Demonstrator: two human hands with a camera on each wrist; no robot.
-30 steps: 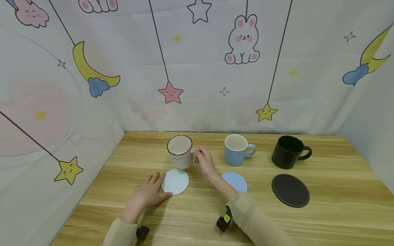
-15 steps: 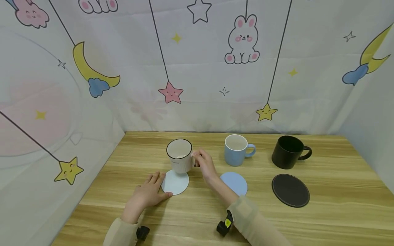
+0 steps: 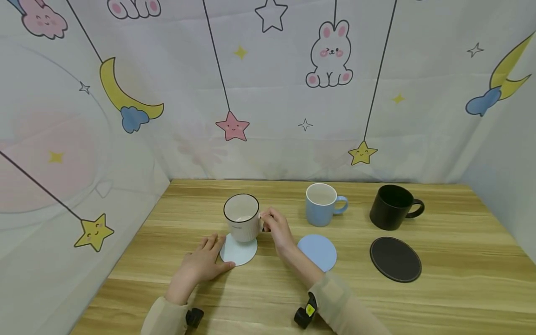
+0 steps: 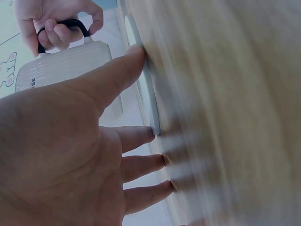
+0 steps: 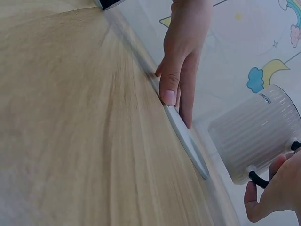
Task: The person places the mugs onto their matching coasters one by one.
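My right hand [image 3: 278,230] grips a white ribbed mug [image 3: 243,225] with a dark rim by its black handle [image 4: 74,22]. In the right wrist view a gap shows between the mug's base and the round white coaster [image 3: 239,253]; from the head, the mug overlaps the coaster's far part. My left hand [image 3: 201,263] lies at the coaster's left edge, fingers spread. Its thumb [image 4: 129,63] and index finger touch the rim, as the left wrist view shows, while the other fingertips rest on the wooden table.
A light blue mug [image 3: 319,209] stands behind a blue coaster [image 3: 320,251], which the right forearm partly covers. Further right, a black mug [image 3: 388,211] is behind a black coaster [image 3: 395,259]. A printed cloth [image 3: 276,102] hangs along the table's [image 3: 460,242] back edge.
The right hand has brought the white mug toward the person and slightly left, from behind the white coaster to over its far part. The left hand has stayed in place.
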